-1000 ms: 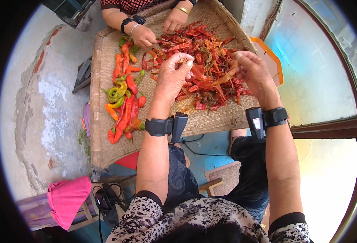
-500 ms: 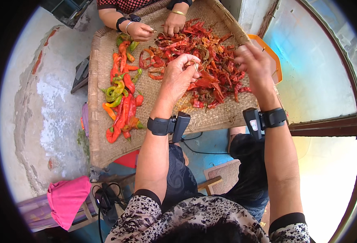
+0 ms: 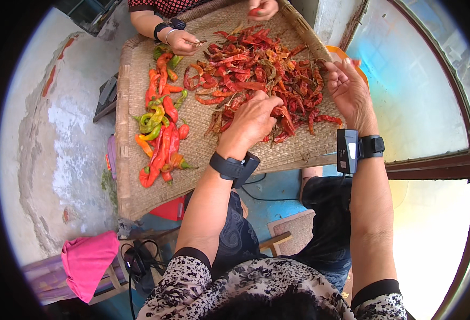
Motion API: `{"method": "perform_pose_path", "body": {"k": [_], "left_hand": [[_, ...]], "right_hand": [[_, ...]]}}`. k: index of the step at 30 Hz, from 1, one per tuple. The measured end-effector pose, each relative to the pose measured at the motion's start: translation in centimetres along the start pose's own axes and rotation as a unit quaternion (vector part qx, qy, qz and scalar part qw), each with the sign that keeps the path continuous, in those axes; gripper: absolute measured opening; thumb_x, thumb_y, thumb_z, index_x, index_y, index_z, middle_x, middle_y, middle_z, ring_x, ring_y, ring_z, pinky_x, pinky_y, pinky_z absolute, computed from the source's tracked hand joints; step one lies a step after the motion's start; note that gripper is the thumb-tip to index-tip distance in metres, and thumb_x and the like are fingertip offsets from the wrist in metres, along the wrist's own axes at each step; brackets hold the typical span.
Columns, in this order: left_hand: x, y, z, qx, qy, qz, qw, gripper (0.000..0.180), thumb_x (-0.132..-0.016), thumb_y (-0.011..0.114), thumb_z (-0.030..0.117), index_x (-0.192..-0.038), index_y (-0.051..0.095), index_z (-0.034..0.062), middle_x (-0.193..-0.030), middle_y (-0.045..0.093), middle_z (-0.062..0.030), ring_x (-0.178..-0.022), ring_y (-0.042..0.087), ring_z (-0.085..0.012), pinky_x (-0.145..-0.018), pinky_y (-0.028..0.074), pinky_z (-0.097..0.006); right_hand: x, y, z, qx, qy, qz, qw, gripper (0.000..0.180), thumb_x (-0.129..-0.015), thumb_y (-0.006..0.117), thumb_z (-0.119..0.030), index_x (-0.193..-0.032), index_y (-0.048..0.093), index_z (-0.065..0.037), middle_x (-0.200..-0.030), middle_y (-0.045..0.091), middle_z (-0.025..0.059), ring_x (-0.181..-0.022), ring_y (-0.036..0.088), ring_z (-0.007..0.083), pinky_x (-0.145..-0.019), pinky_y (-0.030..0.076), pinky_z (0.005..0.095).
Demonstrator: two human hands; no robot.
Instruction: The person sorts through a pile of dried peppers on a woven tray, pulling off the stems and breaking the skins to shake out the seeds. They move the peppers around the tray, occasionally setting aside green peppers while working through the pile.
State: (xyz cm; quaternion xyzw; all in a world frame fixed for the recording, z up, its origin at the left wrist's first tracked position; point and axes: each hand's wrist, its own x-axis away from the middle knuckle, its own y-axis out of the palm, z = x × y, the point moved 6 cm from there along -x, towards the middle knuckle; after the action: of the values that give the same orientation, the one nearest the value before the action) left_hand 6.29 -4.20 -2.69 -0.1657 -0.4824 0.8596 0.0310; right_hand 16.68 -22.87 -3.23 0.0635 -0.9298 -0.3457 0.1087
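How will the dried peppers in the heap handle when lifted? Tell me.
The dried peppers are probably light and brittle, since their skins look shrivelled and creased. Their curled, overlapping shapes may snag, so neighbours could drag along. They seem unlikely to roll far on the coarsely woven tray.

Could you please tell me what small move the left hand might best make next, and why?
Probably pinch one dried red pepper and lift it clear: the left hand is down at the dried pepper pile, while the right hand is off the pile, at the right edge of the woven tray.
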Motion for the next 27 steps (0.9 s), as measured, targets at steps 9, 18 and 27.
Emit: {"method": "perform_pose_path", "body": {"k": [9, 18, 27], "left_hand": [[-0.8, -3.7, -2.0, 0.111, -0.098, 0.064, 0.987, 0.018, -0.080, 0.062, 0.013, -0.095, 0.059, 0.0028, -0.086, 0.063, -0.0148, -0.074, 0.061, -0.0269, -0.067, 0.046, -0.038], [-0.8, -3.4, -2.3, 0.418, -0.220, 0.075, 0.878, 0.021, -0.085, 0.062, 0.023, -0.090, 0.057, 0.0027, -0.076, 0.058, -0.0014, -0.059, 0.052, -0.0054, -0.051, 0.044, -0.019], [-0.7, -3.3, -3.1, 0.381, -0.206, 0.067, 0.899, 0.017, -0.085, 0.061, 0.017, -0.093, 0.059, 0.0015, -0.076, 0.060, -0.0021, -0.058, 0.053, -0.0071, -0.052, 0.045, -0.021]], "right_hand": [[2.8, 5.9, 5.6, 0.525, -0.089, -0.245, 0.810, 0.041, -0.079, 0.069, -0.018, -0.113, 0.058, 0.003, -0.085, 0.065, 0.0143, -0.078, 0.062, 0.0211, -0.071, 0.049, 0.0312], [3.8, 7.2, 6.3, 0.389, 0.035, -0.249, 0.886, 0.029, -0.083, 0.067, -0.022, -0.100, 0.061, 0.001, -0.079, 0.062, 0.0028, -0.069, 0.058, 0.0124, -0.060, 0.048, 0.0254], [2.0, 4.4, 4.7, 0.253, 0.068, -0.136, 0.955, 0.006, -0.085, 0.061, -0.012, -0.087, 0.058, -0.008, -0.078, 0.063, 0.0038, -0.061, 0.056, 0.0079, -0.048, 0.043, 0.0195]]}}
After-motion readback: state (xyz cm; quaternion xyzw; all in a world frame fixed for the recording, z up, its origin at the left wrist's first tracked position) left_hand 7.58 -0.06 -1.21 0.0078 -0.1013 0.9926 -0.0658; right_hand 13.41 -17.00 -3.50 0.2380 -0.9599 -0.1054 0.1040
